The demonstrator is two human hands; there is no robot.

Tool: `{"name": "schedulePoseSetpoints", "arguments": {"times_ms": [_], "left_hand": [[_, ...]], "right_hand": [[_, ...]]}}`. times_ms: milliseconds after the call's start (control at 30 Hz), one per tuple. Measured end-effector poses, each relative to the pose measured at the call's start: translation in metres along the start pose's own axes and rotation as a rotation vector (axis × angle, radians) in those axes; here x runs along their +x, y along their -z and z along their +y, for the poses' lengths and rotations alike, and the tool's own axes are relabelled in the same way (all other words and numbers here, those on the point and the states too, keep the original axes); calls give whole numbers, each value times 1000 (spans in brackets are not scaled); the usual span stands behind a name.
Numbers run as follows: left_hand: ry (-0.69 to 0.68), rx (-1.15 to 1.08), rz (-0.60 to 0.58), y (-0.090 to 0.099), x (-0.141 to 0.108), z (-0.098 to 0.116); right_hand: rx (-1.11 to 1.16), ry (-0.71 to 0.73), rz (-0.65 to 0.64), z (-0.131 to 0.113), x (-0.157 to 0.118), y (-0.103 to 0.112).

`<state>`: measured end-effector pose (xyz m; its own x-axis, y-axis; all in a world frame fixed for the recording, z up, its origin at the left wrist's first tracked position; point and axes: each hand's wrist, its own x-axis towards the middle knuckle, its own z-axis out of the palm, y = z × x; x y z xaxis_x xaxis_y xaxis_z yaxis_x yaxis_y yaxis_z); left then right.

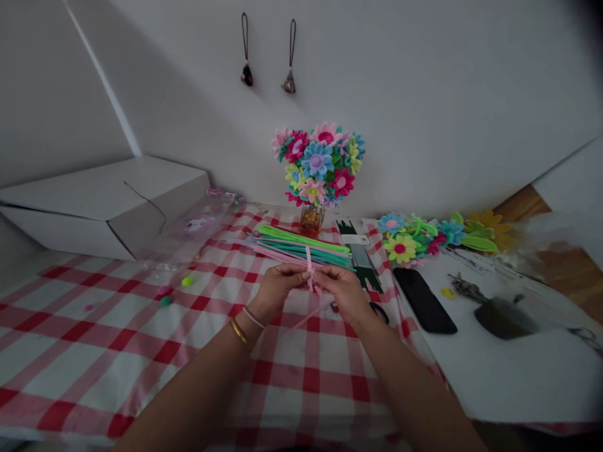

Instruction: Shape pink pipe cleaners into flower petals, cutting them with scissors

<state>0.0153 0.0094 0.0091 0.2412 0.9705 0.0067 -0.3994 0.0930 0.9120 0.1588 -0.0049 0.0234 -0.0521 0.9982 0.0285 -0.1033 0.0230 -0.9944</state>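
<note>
Pinching a pink stem (309,257) just below center frame, left hand (279,287) and right hand (343,291) hold it from either side; small, even bends close to the grip would likely keep it neat.

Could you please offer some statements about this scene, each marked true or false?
1. The left hand and right hand both hold pink fuzzy stem material. True.
2. A phone lies left of both hands. False: the black phone lies to their right.
3. Colorful flowers stand in a jar. True.
4. The gold bangle is on the right wrist. False: the gold bangle is on the left wrist.
</note>
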Motion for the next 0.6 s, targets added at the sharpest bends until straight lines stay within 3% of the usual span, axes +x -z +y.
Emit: {"name": "schedulePoseSetpoints", "arguments": {"times_ms": [367, 600], "left_hand": [[111, -218, -20, -1, -1, -6], [156, -149, -93, 6, 1, -3]], "right_hand": [[124, -63, -76, 11, 1, -2], [81, -72, -131, 8, 1, 0]]}}
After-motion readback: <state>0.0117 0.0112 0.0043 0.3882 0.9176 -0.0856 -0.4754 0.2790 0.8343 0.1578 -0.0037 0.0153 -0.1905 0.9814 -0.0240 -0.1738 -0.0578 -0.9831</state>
